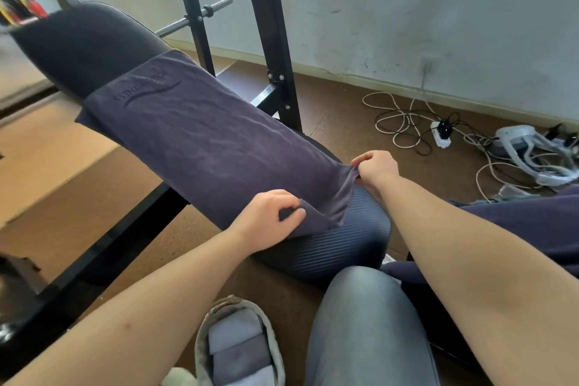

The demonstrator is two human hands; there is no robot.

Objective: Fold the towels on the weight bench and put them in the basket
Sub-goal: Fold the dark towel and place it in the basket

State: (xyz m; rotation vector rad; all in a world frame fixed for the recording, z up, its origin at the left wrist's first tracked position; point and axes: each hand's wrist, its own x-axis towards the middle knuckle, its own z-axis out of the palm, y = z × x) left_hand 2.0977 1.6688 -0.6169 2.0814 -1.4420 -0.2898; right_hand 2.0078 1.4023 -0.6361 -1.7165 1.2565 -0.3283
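A dark purple towel (200, 135) lies spread lengthwise along the black padded weight bench (81, 44), its embossed logo at the far end. My left hand (266, 213) pinches the towel's near left corner. My right hand (374, 168) pinches the near right corner, and the near edge is lifted slightly off the ribbed pad. A pale woven basket (275, 335) stands on the floor below my arms, holding folded grey and lilac towels (238, 351).
The bench's black uprights (269, 34) and a barbell (200, 14) rise behind the bench. White cables, a power strip (440, 135) and a headset (526, 141) lie on the brown floor at right. More purple cloth (532, 222) lies at right, beside my knee (366, 323).
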